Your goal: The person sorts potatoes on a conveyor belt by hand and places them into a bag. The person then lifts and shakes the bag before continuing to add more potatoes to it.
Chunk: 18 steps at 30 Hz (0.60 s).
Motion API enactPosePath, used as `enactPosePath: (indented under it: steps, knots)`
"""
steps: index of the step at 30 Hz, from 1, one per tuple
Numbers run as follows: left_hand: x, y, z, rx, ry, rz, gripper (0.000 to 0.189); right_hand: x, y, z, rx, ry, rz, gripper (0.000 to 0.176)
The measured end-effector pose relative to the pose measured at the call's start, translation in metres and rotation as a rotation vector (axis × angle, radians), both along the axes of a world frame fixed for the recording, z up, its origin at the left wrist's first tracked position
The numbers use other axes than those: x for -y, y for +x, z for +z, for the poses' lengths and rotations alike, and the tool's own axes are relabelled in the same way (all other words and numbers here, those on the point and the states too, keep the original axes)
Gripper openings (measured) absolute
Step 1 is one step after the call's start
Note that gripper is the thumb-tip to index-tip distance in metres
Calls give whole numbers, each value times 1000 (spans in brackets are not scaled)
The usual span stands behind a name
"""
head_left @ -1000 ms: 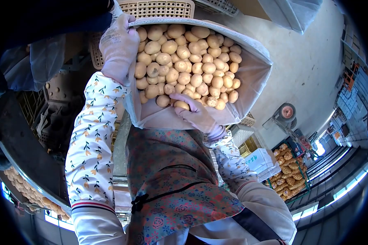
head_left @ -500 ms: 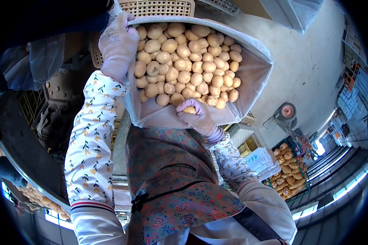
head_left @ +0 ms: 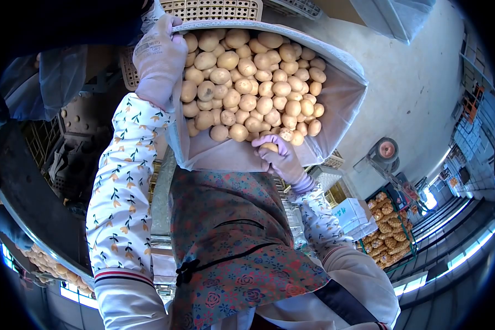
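A box lined with thin white plastic point(head_left: 344, 113) is tilted toward me, with many small yellow potatoes point(head_left: 247, 82) inside. My left hand point(head_left: 159, 58), in a pale work glove, is closed around the box's upper left rim. At the lower edge of the pile, my right hand point(head_left: 283, 159), in a similar glove, has its fingers curled round one potato point(head_left: 269, 147). That hand is over the lining near the box's side closest to my body. The glove hides part of the potato.
Cream perforated crates point(head_left: 214, 10) stand beyond the box. A dark curved machine edge point(head_left: 36, 206) runs along the left. To the right are a wheeled cart point(head_left: 386, 149), a white carton point(head_left: 353, 217) and stacked net bags of produce point(head_left: 388, 231).
My right hand has moved a little to the right and away from the pile with the potato in its fingers. My left hand keeps its grip on the rim.
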State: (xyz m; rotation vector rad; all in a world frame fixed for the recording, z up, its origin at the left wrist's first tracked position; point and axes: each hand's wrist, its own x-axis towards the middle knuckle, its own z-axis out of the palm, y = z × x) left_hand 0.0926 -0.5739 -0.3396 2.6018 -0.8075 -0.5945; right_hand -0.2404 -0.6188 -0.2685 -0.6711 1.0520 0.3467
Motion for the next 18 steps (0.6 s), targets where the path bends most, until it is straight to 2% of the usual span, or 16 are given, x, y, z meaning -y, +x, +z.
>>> enactPosePath:
  steps: [2, 6, 9, 13, 14, 18]
  knots:
    - [0, 0, 1, 4, 2, -1, 23, -9, 2, 1, -29, -64, 51, 17]
    - [0, 0, 1, -6, 5, 5, 23, -19, 8, -3, -51, -176, 57, 9]
    - [0, 0, 0, 17, 6, -3, 24, -12, 0, -18, -59, -50, -72, 16]
    - [-2, 0, -2, 27, -23, -12, 24, 4, 4, -11, 259, 196, -426, 45]
    - [-1, 0, -2, 24, -26, -11, 24, 5, 6, -7, 257, 198, -431, 59]
    - [0, 0, -2, 28, 0, -4, 24, 9, 21, 8, 304, 207, -423, 57]
